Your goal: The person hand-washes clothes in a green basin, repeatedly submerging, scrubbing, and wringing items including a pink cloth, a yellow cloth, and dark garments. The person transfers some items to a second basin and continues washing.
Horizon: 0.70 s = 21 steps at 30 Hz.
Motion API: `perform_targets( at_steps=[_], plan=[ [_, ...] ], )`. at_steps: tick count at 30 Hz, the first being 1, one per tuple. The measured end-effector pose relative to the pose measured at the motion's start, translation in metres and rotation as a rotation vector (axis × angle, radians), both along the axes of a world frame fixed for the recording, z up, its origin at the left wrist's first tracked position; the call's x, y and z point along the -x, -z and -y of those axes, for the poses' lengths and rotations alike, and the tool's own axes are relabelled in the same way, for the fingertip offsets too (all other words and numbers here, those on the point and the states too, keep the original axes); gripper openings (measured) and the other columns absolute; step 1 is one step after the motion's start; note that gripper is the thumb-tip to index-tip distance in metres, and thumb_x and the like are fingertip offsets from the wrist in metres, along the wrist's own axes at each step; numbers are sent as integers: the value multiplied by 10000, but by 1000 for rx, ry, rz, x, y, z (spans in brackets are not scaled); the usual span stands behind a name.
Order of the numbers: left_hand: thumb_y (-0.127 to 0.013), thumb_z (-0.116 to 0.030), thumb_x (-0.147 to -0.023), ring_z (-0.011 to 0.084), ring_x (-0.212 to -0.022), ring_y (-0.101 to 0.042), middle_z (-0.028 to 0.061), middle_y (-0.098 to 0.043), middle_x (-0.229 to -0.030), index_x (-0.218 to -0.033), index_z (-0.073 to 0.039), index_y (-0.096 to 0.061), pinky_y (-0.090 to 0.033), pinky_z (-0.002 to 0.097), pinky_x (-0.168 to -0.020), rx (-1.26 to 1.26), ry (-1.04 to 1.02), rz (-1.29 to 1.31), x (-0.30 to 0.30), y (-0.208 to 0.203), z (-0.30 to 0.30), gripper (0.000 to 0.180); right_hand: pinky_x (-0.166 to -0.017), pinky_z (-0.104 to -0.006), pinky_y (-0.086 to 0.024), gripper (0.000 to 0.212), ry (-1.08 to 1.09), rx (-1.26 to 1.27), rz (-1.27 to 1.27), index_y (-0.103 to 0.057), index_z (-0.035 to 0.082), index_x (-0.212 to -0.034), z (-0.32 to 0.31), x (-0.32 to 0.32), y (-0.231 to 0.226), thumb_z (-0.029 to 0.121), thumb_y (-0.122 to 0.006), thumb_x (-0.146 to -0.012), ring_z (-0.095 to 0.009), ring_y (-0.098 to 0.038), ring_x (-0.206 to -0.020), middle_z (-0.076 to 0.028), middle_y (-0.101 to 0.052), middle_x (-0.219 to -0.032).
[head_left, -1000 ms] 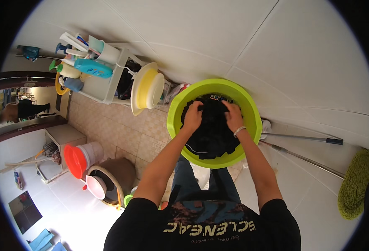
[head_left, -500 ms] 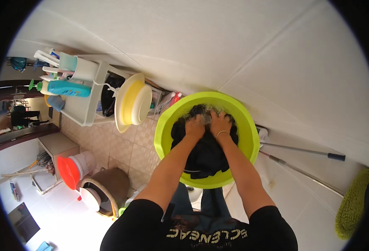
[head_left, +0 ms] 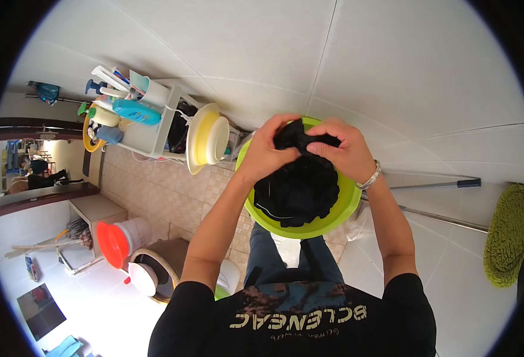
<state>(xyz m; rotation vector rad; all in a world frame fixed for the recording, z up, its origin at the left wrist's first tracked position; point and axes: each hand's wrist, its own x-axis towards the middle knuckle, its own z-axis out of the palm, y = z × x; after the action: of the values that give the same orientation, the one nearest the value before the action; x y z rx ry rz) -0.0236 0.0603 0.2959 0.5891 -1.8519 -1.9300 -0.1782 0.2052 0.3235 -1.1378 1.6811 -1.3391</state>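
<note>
A black garment (head_left: 297, 190) lies bunched in a lime-green basin (head_left: 350, 199) in front of me, part of it raised over the far side. My left hand (head_left: 272, 146) grips the raised cloth, fingers wrapped round it with the thumb on the near side. Close to its right, my right hand (head_left: 344, 146) pinches another fold of the same cloth, thumb pointing left. A short stretch of dark fabric spans the gap between both hands. The garment and hands hide the basin's bottom and any water in it.
A white shelf cart (head_left: 146, 140) with bottles stands left, a yellow-and-white basin (head_left: 209, 140) hanging on its side. Further down-left are a red bucket (head_left: 112, 245) and a brown bin (head_left: 172, 256). Mop poles (head_left: 434, 215) and a green mop head (head_left: 504, 238) lie right, along the white wall.
Both hands have come up from the water with part of the black garment between them and now grip it. My view has shifted, so the basin appears further right and higher.
</note>
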Motion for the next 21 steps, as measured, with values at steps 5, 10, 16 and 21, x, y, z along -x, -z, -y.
perform_targets(
  at_steps=[5, 10, 16, 21],
  plan=[
    [-729, 50, -686, 203, -907, -651, 106, -664, -963, -1092, 3, -630, -518, 323, -829, 230, 32, 91, 11, -56, -1, 421, -881, -301, -531, 338, 119, 377, 406, -603, -6, -1268, 4, -9, -18, 143, -665, -971, -172, -663, -962, -108, -658, -1169],
    [-641, 113, -654, 173, -951, -632, 50, -638, -965, -1042, -24, -635, -508, 304, -842, 337, -144, -7, 0, -23, -13, 412, -838, -337, -581, 546, 190, -301, 811, -551, 56, -1333, -21, 6, 72, 506, -501, -1028, -207, -699, -924, -124, -643, -1250],
    [-622, 105, -656, 359, -1018, -591, 129, -612, -1030, -1066, -69, -641, -488, 385, -916, 461, 86, 30, -15, 59, -69, 446, -904, -347, -550, 522, -35, 16, 1412, -639, 101, -1234, 6, -16, 195, 530, -649, -935, -170, -664, -1043, -50, -686, -1166],
    [-586, 104, -708, 379, -1329, -451, 167, -536, -1366, -1273, -78, -586, -378, 458, -1111, 603, 373, 460, -26, 171, -56, 594, -1078, -438, -440, 767, 124, -615, 331, -495, 52, -1429, 4, 12, 271, 279, -836, -782, -297, -522, -1296, -169, -543, -1408]
  ],
)
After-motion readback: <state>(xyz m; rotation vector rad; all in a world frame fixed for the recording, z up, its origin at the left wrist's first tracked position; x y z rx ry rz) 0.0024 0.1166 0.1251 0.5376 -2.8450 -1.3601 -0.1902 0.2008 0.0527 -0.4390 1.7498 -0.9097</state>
